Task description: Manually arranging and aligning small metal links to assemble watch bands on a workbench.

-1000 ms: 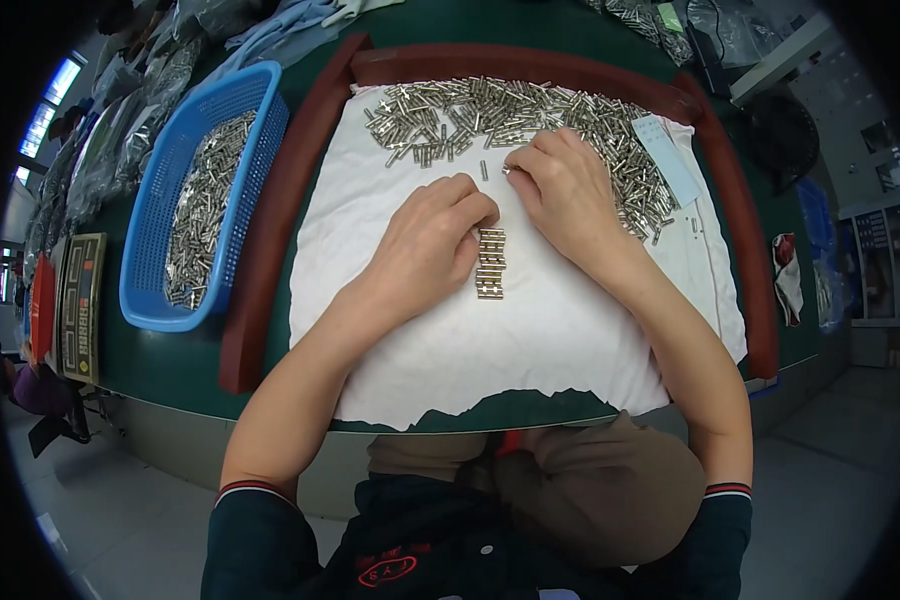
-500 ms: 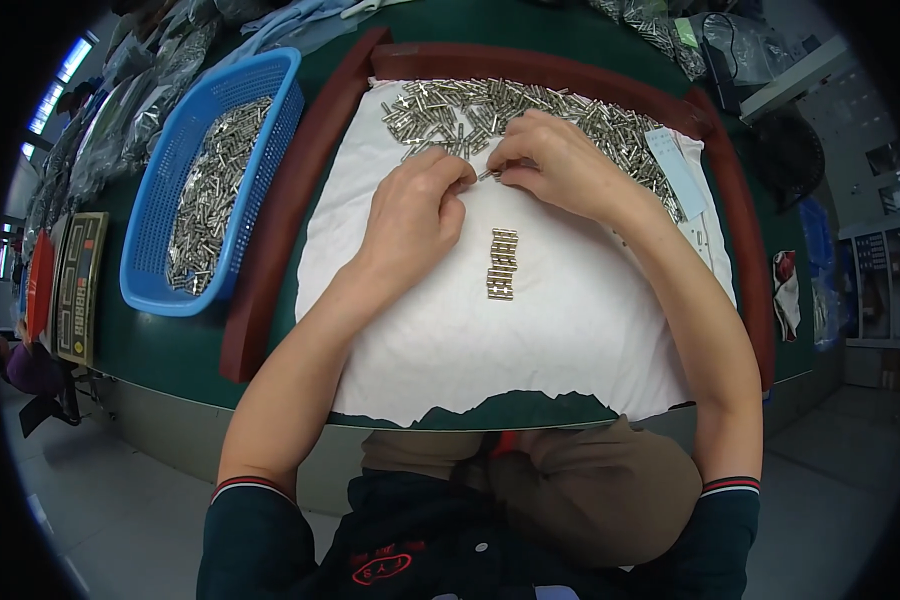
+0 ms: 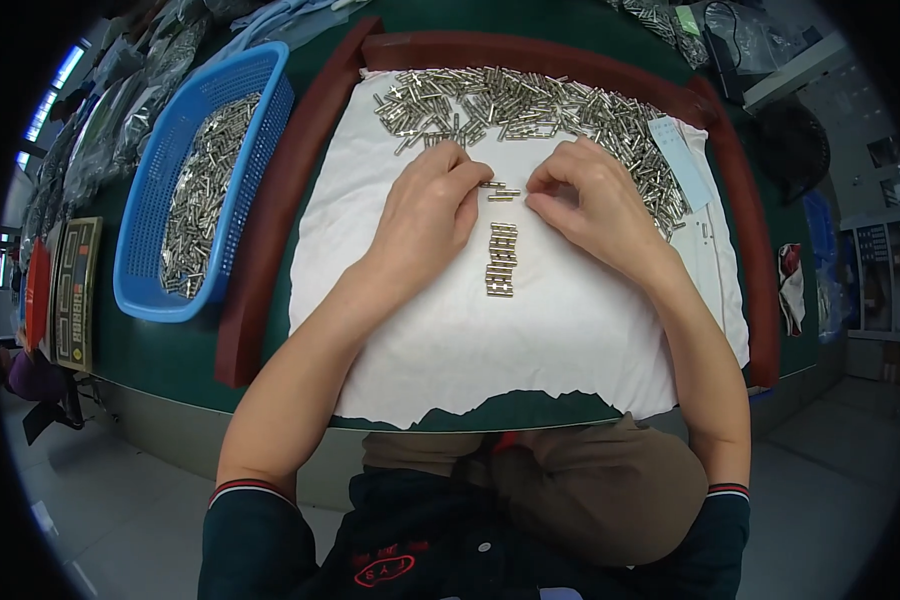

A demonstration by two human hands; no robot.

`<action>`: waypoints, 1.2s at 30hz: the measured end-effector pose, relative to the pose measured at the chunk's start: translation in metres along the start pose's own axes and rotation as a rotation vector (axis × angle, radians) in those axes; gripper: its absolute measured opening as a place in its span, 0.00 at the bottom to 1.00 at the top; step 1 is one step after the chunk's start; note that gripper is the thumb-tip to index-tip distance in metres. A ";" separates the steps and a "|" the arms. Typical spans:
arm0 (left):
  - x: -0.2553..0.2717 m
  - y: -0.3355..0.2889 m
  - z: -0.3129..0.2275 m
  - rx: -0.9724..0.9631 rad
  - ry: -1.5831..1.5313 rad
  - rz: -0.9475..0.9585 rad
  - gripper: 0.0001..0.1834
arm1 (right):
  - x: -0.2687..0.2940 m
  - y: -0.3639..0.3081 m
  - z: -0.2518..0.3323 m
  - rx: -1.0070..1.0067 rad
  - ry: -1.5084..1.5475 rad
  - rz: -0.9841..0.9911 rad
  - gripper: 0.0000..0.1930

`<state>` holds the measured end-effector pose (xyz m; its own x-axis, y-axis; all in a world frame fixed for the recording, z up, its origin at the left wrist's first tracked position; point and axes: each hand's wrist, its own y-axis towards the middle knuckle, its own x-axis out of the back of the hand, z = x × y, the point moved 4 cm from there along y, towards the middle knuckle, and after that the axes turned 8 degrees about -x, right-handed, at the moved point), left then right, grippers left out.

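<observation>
On the white cloth, a short column of small shiny metal pins lies side by side in the middle. Just beyond it are a few loose pins. My left hand is closed at their left side, thumb and forefinger on the end of one pin. To the right of these pins, my right hand hovers with curled fingers, thumb and forefinger slightly apart and nothing visible between them. A large heap of similar pins spreads along the cloth's far side and down its right.
A dark red wooden frame borders the cloth at left, back and right. Left of it, a blue plastic basket holds many more pins. A pale blue paper slip lies at the right. Clear plastic bags crowd the far left.
My right hand has drawn back to the right, away from my left hand. Loose pins beyond the column now show between the hands. The left hand has shifted slightly right.
</observation>
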<state>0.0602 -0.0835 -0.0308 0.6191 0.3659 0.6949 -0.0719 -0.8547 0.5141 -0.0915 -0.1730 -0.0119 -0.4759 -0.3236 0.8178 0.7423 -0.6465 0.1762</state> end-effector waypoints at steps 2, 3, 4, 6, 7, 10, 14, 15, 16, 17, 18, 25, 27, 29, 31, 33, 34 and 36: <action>-0.003 0.002 -0.001 -0.011 0.008 0.000 0.11 | -0.006 0.000 0.001 0.025 0.008 -0.045 0.05; -0.005 0.003 -0.003 -0.031 0.008 -0.006 0.11 | -0.008 0.000 0.003 0.022 0.008 -0.047 0.05; -0.007 0.004 -0.004 -0.051 0.009 -0.012 0.11 | -0.009 -0.001 0.006 0.046 0.005 -0.062 0.04; -0.007 0.003 -0.005 -0.057 0.001 -0.003 0.11 | -0.010 -0.002 0.006 0.079 0.008 -0.072 0.04; -0.007 0.003 -0.006 -0.062 -0.004 0.001 0.11 | -0.011 -0.003 0.005 0.075 0.007 -0.074 0.04; -0.007 0.004 -0.009 -0.074 0.000 0.016 0.10 | -0.008 -0.007 0.001 0.064 0.027 -0.186 0.03; -0.007 0.001 -0.010 -0.080 -0.030 0.020 0.10 | -0.013 -0.007 0.005 0.106 0.003 -0.166 0.03; -0.005 0.000 -0.010 -0.052 -0.004 -0.012 0.09 | -0.013 -0.008 0.006 0.107 0.003 -0.165 0.03; -0.003 -0.001 -0.008 -0.023 0.022 -0.045 0.09 | -0.014 -0.008 0.007 0.102 -0.001 -0.155 0.03; -0.004 0.000 -0.009 -0.023 0.026 -0.042 0.09 | -0.014 -0.008 0.007 0.095 -0.002 -0.148 0.03; -0.005 0.000 -0.009 -0.016 0.018 -0.017 0.08 | -0.014 -0.009 0.007 0.096 0.002 -0.149 0.03; -0.006 -0.001 -0.011 -0.033 -0.025 0.037 0.06 | -0.013 -0.014 0.012 0.099 0.017 -0.130 0.02; -0.004 -0.003 -0.011 -0.028 -0.013 0.030 0.08 | -0.018 -0.014 0.011 0.132 0.064 -0.171 0.03; -0.004 -0.003 -0.011 -0.030 -0.021 0.025 0.09 | -0.018 -0.016 0.010 0.119 0.036 -0.220 0.03; -0.007 -0.001 -0.012 -0.051 -0.033 0.034 0.08 | -0.016 -0.018 0.008 0.114 0.001 -0.234 0.03; -0.006 -0.001 -0.015 -0.052 -0.017 0.040 0.08 | -0.017 -0.018 0.009 0.120 0.005 -0.239 0.03; -0.005 0.000 -0.016 -0.058 -0.023 0.043 0.08 | -0.016 -0.018 0.008 0.114 0.000 -0.243 0.03; -0.005 0.001 -0.017 -0.043 -0.023 0.058 0.08 | -0.016 -0.018 0.009 0.130 0.007 -0.227 0.03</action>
<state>0.0439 -0.0798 -0.0259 0.6309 0.3073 0.7124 -0.1416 -0.8572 0.4952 -0.0932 -0.1499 -0.0231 -0.6401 -0.1854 0.7456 0.6702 -0.6092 0.4239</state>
